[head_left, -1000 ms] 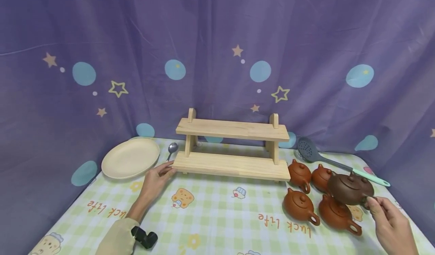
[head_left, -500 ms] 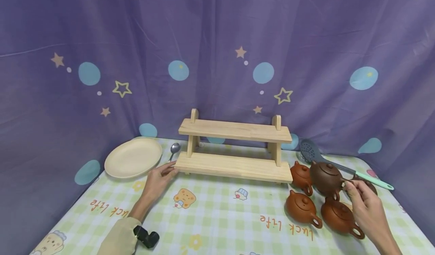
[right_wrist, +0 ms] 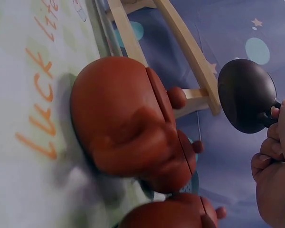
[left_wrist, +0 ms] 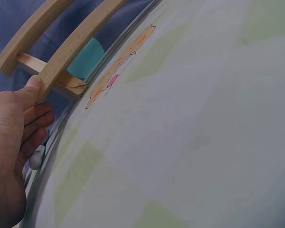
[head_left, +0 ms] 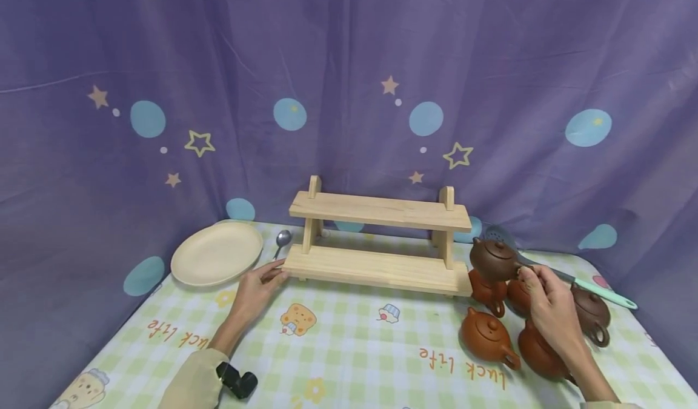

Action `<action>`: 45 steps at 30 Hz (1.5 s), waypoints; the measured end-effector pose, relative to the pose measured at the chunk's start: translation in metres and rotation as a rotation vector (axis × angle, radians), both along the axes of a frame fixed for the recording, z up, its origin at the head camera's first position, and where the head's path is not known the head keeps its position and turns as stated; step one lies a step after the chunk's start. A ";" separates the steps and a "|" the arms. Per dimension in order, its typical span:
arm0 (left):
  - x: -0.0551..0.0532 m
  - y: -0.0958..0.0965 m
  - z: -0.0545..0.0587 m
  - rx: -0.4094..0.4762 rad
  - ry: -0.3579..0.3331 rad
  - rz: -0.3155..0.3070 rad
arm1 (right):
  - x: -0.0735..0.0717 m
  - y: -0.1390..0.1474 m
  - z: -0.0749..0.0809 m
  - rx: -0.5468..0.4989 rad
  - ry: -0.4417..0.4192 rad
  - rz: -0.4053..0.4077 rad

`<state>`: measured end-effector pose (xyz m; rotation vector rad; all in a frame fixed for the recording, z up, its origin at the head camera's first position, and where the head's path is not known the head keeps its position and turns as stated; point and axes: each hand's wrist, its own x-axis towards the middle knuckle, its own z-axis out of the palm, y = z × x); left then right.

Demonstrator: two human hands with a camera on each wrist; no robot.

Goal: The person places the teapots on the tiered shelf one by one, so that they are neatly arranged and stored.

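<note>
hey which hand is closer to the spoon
Left. The left hand is just in front of the spoon; the right hand is far off, past the right end of the shelf.

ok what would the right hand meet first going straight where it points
Probably the wooden shelf, at its right end, the right hand leading with its dark teapot; depth is unclear.

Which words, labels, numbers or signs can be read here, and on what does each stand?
"luck life": cloth, right part, upside down in the head view.
"uck life": cloth, left part, its start hidden by the left forearm.
No writing visible on teapots, shelf or plate.
</note>
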<state>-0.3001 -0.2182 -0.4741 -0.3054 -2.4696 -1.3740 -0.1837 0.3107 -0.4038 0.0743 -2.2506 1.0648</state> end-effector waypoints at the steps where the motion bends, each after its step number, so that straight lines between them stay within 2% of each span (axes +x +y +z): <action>1: 0.000 0.000 0.000 0.001 -0.002 0.000 | -0.003 -0.002 0.000 -0.005 0.006 0.006; 9: -0.001 0.002 0.002 0.001 -0.021 0.004 | -0.022 -0.018 0.004 -0.040 0.049 0.041; 18: -0.001 0.002 0.002 0.004 -0.007 0.003 | -0.035 -0.031 0.003 -0.076 0.096 0.079; 27: 0.000 0.002 0.001 -0.001 0.002 0.011 | -0.046 -0.047 0.008 -0.074 0.069 0.108; 35: 0.000 0.001 0.000 -0.004 0.003 0.012 | -0.060 -0.062 0.013 -0.074 0.114 0.160; 45: 0.001 0.002 0.000 -0.013 0.005 0.018 | -0.075 -0.081 0.019 -0.085 0.076 0.178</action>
